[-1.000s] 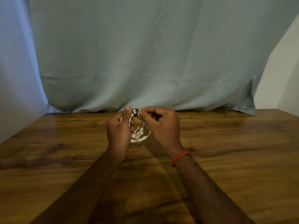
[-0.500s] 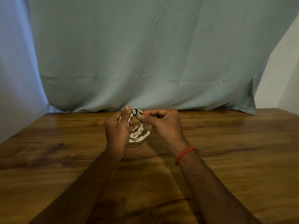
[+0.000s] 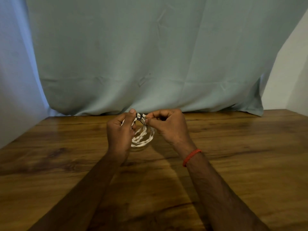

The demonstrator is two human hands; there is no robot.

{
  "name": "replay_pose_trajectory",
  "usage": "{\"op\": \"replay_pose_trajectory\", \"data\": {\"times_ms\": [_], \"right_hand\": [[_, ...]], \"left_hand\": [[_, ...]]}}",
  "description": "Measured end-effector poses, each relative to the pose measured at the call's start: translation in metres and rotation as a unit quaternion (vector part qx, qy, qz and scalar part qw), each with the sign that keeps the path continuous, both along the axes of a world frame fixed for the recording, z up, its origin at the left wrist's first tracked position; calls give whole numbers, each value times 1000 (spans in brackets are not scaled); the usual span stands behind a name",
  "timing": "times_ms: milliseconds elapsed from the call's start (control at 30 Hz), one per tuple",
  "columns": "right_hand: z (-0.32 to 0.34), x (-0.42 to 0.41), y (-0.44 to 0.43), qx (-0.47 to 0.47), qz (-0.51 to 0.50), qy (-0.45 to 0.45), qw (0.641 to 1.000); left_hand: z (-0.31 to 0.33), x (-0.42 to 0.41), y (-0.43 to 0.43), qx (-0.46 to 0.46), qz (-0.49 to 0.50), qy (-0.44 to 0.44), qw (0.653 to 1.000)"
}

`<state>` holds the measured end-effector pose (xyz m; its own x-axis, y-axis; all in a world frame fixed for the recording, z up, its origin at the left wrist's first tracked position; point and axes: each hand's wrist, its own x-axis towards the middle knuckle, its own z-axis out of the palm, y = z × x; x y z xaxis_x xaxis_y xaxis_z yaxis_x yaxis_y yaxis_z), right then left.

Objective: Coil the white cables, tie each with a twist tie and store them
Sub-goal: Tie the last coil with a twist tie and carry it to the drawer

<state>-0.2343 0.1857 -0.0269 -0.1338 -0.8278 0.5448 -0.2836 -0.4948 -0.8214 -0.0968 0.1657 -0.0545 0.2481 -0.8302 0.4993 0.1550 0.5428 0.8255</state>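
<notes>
A coiled white cable (image 3: 143, 137) hangs between my two hands above the wooden table (image 3: 233, 164). A black twist tie (image 3: 139, 116) is wrapped around the top of the coil. My left hand (image 3: 120, 132) grips the coil's left side, its index finger raised beside the tie. My right hand (image 3: 168, 127) pinches the tie's loose end between thumb and forefinger. A thin black tail of the tie runs down toward my right thumb. The left part of the coil is hidden behind my left hand.
A pale green cloth (image 3: 150, 55) hangs behind the table's far edge. A red thread band (image 3: 191, 157) circles my right wrist. A white wall (image 3: 290, 77) stands at the right.
My right hand has turned slightly at the tie, and its wrist has shifted a little to the right. The coil stays in the same place.
</notes>
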Motion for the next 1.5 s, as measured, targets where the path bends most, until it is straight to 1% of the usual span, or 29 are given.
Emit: {"op": "replay_pose_trajectory", "data": {"times_ms": [433,533,733,900,1000,1167,1333,1433,1500], "right_hand": [[-1,-1,-1,-29,-3,43,999],[-1,-2,-2,-33,5,52,998],[1,-8,-1,-20,51,37,998],[-1,-10,0,-24,87,9,996],[-4,-10,-2,1,122,-19,992],[-5,-9,3,98,210,-96,968],[-4,-3,1,129,206,-135,961],[-2,-3,1,139,196,-114,964],[0,-2,0,146,197,-124,962]], "left_hand": [[-2,3,0,3,-14,-8,1000],[-2,3,1,-19,-12,-47,999],[-5,5,2,-44,-25,-68,996],[-4,5,5,-34,-44,-54,997],[-2,3,7,-21,-60,-41,997],[2,5,7,-28,-70,-59,995],[1,2,11,-35,-68,-81,994],[-2,1,9,-34,-85,-77,993],[-2,2,8,-48,-95,-88,990]]}}
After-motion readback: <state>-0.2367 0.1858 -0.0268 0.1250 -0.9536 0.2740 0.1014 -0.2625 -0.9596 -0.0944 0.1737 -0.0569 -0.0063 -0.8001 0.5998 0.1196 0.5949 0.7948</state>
